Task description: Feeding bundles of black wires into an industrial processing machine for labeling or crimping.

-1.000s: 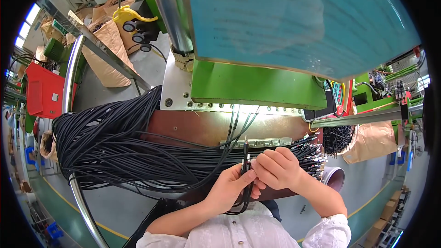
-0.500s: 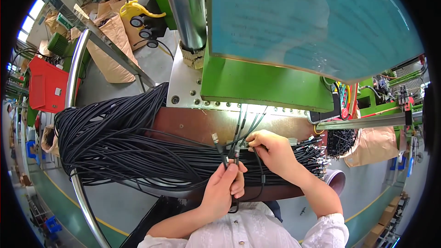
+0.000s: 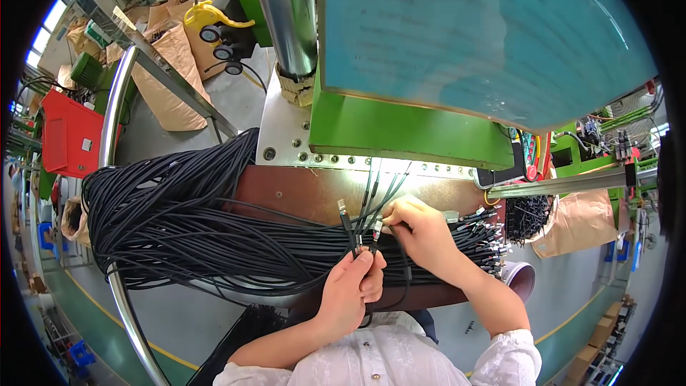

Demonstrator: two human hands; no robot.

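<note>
My left hand (image 3: 351, 282) is closed around a few black cables near their ends. Metal-tipped connectors stand up out of it, one cable connector (image 3: 344, 216) tilting left and another (image 3: 376, 230) leaning right. Just above and to the right, my right hand (image 3: 421, 232) pinches at a black cable beside that right connector; its fingertips partly hide what they grip. Behind both hands a thick bundle of black cables (image 3: 179, 207) lies across the brown bench (image 3: 268, 193). Several thin cables (image 3: 379, 193) run from near my hands up under the green machine block.
A green machine block (image 3: 414, 129) with a blue-green panel (image 3: 457, 36) overhangs the bench. A steel column (image 3: 286, 21) rises at its left. The bundle hangs over a curved metal rail (image 3: 118, 107). Connector ends (image 3: 493, 243) crowd the bench's right side. Paper sacks (image 3: 171, 78) stand at the back left.
The connectors in my left hand have spread apart, one now leaning right toward my right fingertips. My right hand has barely shifted. The whole view has moved slightly.
</note>
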